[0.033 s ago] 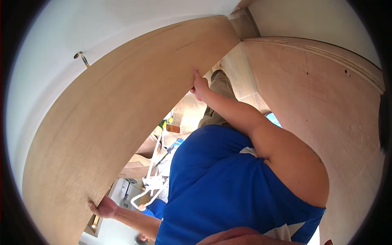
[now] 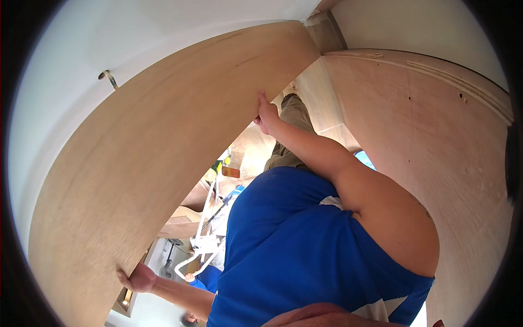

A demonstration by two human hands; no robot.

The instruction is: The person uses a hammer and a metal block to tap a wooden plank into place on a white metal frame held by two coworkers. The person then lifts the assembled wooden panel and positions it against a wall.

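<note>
Head cam: my left hand (image 2: 140, 279) and right hand (image 2: 267, 115) both clamp the plywood sheet (image 2: 163, 163) edge; probably best kept level, grips steady.

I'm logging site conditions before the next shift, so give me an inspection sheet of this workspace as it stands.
Surface: white wall with a metal hook; no worktable seen.
Job's things: large plywood sheet held against the wall; second plywood panel at right.
Clutter: boxes and small tools on the floor, too blurred to name.
Grippers: left hand grips the sheet's lower edge; right hand grips its upper edge.
Cables: white cord looped below.
Surroundings: person's blue shirt fills the foreground.
</note>
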